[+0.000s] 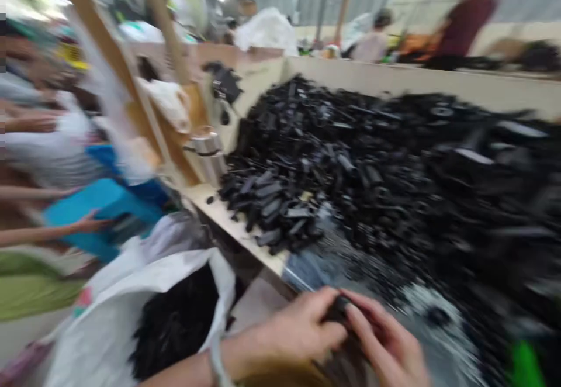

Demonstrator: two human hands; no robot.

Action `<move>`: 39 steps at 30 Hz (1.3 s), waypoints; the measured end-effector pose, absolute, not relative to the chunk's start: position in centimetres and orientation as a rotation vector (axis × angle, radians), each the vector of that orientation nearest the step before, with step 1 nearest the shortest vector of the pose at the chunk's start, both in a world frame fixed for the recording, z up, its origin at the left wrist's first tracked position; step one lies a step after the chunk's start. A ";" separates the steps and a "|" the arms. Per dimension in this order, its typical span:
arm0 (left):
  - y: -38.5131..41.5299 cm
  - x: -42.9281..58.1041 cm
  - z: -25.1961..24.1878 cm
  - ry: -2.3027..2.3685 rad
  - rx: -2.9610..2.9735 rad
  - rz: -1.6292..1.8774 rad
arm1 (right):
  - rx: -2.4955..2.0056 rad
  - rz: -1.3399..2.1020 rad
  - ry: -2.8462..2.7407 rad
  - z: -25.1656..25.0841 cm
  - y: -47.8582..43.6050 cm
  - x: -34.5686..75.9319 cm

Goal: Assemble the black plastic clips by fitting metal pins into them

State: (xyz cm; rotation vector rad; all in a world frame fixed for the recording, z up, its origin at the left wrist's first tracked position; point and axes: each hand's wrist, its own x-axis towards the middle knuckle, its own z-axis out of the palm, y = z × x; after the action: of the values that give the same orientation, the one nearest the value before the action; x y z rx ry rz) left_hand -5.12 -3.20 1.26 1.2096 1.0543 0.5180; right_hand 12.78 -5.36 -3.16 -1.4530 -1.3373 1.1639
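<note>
My left hand point(302, 325) and my right hand point(388, 340) meet at the lower middle of the head view, both closed on a small black piece point(337, 310). Motion blur and the fingers hide most of it, so its kind does not show. Just beyond my hands, a large heap of black plastic parts point(315, 135) covers the table. Several longer black pieces point(272, 206) lie together at its near left edge. Clear plastic bags point(315, 267) lie between that heap and my hands.
An open white sack point(100, 328) with black pieces point(179, 322) stands at lower left. A steel cup point(208, 147) is by the wooden post point(169, 30). A person's hand point(90, 223) touches a blue bin point(87, 200). Pale boards point(394, 80) edge the table; other people are behind.
</note>
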 end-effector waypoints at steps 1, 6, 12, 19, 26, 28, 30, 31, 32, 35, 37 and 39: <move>-3.0 -5.2 1.0 1.030 1.112 0.486 | -1.398 1.227 -1.301 -2.6 -5.1 12.8; -2.1 -5.8 0.9 0.871 0.855 0.397 | -1.335 1.306 -1.176 -1.8 -3.9 12.9; -2.5 -5.7 1.2 0.781 0.783 0.351 | -1.300 1.226 -1.279 -2.1 -4.9 14.2; -2.2 -4.7 0.6 1.020 1.158 0.336 | -1.316 1.167 -1.323 -1.7 -5.1 15.2; -2.2 -4.0 0.5 1.202 1.379 0.363 | -1.430 1.251 -1.238 -2.1 -5.3 14.9; -2.2 -3.8 0.1 1.174 1.268 0.346 | -1.438 1.247 -1.254 -2.1 -5.1 14.9; -2.2 -3.7 -0.3 1.140 1.177 0.317 | -1.438 1.253 -1.269 -2.1 -5.0 14.8; -2.1 -3.6 -0.5 1.118 1.150 0.303 | -1.437 1.256 -1.276 -2.1 -4.9 14.8; -2.1 -3.6 -0.6 1.094 1.134 0.293 | -1.436 1.260 -1.280 -2.1 -4.9 14.8; -1.9 -3.7 -0.6 1.058 1.118 0.292 | -1.435 1.267 -1.281 -2.3 -4.9 14.7; -1.9 -3.8 -0.3 1.072 1.111 0.297 | -1.432 1.273 -1.296 -2.4 -4.9 14.7; -2.0 -3.9 -0.1 1.095 1.114 0.294 | -1.430 1.278 -1.320 -2.4 -4.9 14.6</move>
State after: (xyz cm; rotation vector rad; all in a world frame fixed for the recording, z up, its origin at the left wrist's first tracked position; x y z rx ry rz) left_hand -3.85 -2.01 -0.10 1.1135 1.0952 0.2937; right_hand 14.60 -4.89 -2.39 -1.4302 -1.3196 1.2782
